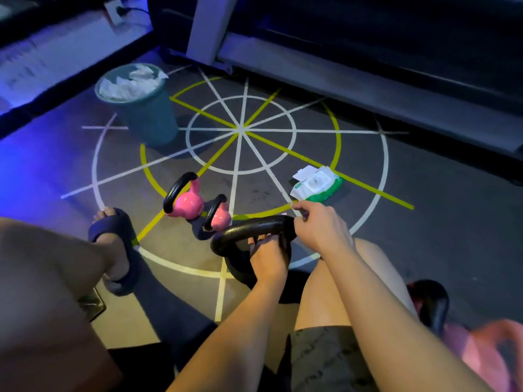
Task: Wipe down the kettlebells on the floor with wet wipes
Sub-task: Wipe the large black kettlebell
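A black kettlebell (pixel 240 267) stands on the floor between my knees. My left hand (pixel 268 257) is closed on the middle of its handle from the near side. My right hand (pixel 322 226) is wrapped over the handle's right end; I cannot tell whether a wipe lies under the fingers. Two small pink kettlebells (pixel 188 205) (pixel 222 217) with black handles stand just left of and beyond the black one. An open green pack of wet wipes (pixel 317 185) lies on the floor just beyond my right hand.
A teal bin (pixel 150 117) stuffed with used white wipes stands at the back left. Another pink kettlebell with a black handle (pixel 435 304) sits by my right leg. My left foot in a dark slipper (pixel 113 244) is at the left. Gym machine frames (pixel 368 80) cross the back.
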`<state>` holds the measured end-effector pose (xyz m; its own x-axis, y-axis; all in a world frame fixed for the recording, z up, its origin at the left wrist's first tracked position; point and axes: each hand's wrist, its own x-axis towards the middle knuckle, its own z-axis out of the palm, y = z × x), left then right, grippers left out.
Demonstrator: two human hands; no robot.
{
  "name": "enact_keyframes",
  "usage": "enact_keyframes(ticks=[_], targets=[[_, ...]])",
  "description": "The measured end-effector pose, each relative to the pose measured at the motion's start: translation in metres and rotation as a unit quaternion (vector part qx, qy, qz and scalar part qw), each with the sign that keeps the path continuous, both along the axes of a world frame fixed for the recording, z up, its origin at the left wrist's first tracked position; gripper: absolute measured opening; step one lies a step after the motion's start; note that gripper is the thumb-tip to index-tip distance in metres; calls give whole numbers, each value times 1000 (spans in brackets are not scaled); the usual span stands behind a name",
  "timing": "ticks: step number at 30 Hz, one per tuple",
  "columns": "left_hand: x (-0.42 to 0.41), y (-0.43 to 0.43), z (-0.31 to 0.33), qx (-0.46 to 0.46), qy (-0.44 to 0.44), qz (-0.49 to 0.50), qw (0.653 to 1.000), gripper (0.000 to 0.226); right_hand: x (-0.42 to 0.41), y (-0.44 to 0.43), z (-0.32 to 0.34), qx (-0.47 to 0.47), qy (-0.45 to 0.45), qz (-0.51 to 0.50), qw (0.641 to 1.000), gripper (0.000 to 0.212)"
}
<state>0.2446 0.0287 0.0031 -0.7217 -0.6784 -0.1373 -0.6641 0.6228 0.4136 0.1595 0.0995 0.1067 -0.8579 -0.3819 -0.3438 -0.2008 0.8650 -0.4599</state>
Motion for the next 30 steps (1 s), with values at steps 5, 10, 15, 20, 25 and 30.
enact_keyframes(ticks=[5,10,15,20,25,30], targets=[[0,-18,-24,15,-31,-12,999,14,-9,1,-5,-13,-7,-20,1000,42],[2,-14,-18,-12,-11,-58,998,10,-12,-5,-4,-16,-23,-32,999,41],[-2,6,-5,99,75,70,990,20,-8,-7,-3,-2,-18,-27,999,40],[2,11,6,301,245,232,892,29,-3,-5,0,-40,3,-55,998,45],[9,3,9,681,379,334,531,23,-3,-2,1,-106,24,-100,989,45],[8,-1,7,625,353,320,618,19,-3,-4,3,-91,16,-90,992,45]])
